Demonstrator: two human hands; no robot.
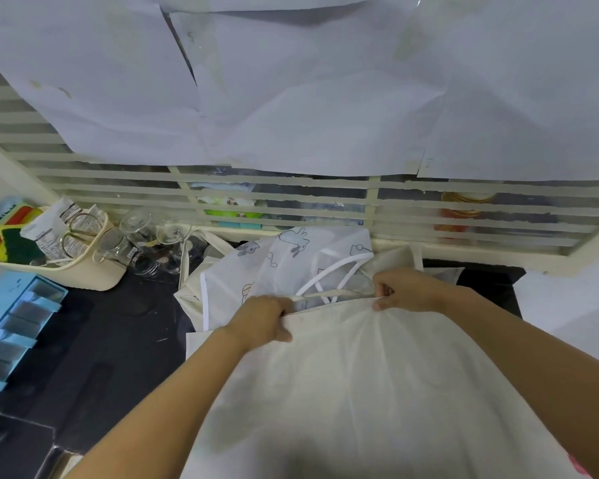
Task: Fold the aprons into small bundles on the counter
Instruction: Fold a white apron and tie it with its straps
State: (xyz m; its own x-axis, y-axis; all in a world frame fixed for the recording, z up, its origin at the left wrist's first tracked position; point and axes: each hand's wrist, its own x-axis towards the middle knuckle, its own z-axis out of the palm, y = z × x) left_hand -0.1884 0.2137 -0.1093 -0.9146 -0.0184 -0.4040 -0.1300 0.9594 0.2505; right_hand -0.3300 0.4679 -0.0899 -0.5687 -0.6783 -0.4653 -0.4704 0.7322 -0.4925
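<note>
The cream apron [360, 375] runs off the bottom edge. Just beyond it, the printed apron [274, 264] lies partly covered.

Two bare forearms reach forward from the near side and angle inward toward each other. The left hand [260, 319] lies knuckles up, its fingers curled over the top edge of an apron [343, 392]. The right hand [405, 292], a little farther forward, pinches the same edge between thumb and curled fingers.
</note>
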